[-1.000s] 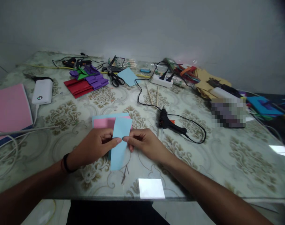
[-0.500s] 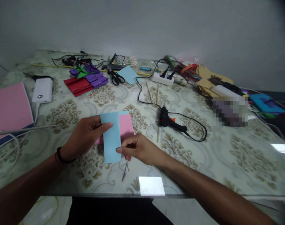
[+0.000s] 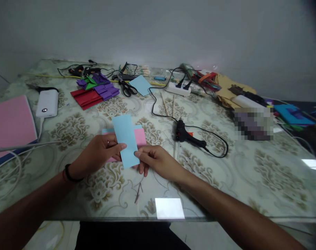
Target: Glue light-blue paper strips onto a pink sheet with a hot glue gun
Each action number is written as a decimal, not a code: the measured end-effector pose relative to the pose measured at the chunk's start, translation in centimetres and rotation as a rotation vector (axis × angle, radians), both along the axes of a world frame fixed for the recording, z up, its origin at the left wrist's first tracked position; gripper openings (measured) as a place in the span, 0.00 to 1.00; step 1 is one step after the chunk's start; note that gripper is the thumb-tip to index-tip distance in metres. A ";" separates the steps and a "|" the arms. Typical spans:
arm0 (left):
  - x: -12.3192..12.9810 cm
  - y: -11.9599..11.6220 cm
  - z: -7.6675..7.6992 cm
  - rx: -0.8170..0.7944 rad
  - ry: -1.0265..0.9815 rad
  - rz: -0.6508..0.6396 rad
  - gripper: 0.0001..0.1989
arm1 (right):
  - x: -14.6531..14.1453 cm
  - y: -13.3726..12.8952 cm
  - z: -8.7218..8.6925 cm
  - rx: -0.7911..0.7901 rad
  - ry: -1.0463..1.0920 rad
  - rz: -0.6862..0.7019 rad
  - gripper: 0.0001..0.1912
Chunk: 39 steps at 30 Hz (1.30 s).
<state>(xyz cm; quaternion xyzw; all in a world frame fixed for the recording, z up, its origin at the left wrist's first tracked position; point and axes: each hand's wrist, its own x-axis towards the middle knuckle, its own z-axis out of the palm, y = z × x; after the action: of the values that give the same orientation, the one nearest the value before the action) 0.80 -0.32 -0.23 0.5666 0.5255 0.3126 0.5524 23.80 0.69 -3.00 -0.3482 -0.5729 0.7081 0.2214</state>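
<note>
Between my two hands is a light blue paper strip (image 3: 126,135), tilted slightly, its top leaning left. My left hand (image 3: 104,149) grips its left edge, thumb on the front. At its lower right edge, my right hand (image 3: 155,159) pinches the strip between thumb and fingers. Behind the strip, pink paper (image 3: 140,137) lies on the table, with more blue paper (image 3: 138,127) showing along its far edge. The strip and my hands hide much of these sheets. To the right of my hands rests a black glue gun (image 3: 186,133) with its cord.
Folded red paper (image 3: 86,98) and purple paper (image 3: 107,91) lie at the back left near black scissors (image 3: 128,88). A white power bank (image 3: 47,103) sits beside a pink sheet (image 3: 12,119). A power strip (image 3: 178,89) and wooden sticks (image 3: 173,106) are farther back.
The blue strip has moved up and turned, so its lower end now points more to the right. My right hand has shifted slightly right, and both hands still hold the strip.
</note>
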 end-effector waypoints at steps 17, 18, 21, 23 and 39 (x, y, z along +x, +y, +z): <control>-1.1 0.3 0.0 0.093 -0.164 0.234 0.13 | 2.2 1.1 1.7 0.235 -0.038 0.013 0.22; -1.3 0.5 0.1 0.121 -0.184 0.263 0.15 | 2.6 1.4 1.9 0.266 -0.064 0.067 0.22; -1.9 0.9 0.4 0.170 -0.131 0.245 0.23 | 3.7 2.1 2.4 0.362 -0.152 0.231 0.19; -2.2 0.9 0.5 0.157 -0.032 0.145 0.20 | 4.1 2.4 2.4 0.437 -0.196 0.223 0.16; 0.7 -1.4 0.2 0.534 0.481 -0.350 0.08 | 1.6 0.5 0.8 0.878 -0.206 0.136 0.05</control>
<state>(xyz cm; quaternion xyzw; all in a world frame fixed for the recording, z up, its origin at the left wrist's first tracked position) 1.53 -1.69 -0.03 0.8282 0.4357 0.1980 0.2916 25.42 1.14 -2.24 -0.2515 -0.8595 0.3729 0.2428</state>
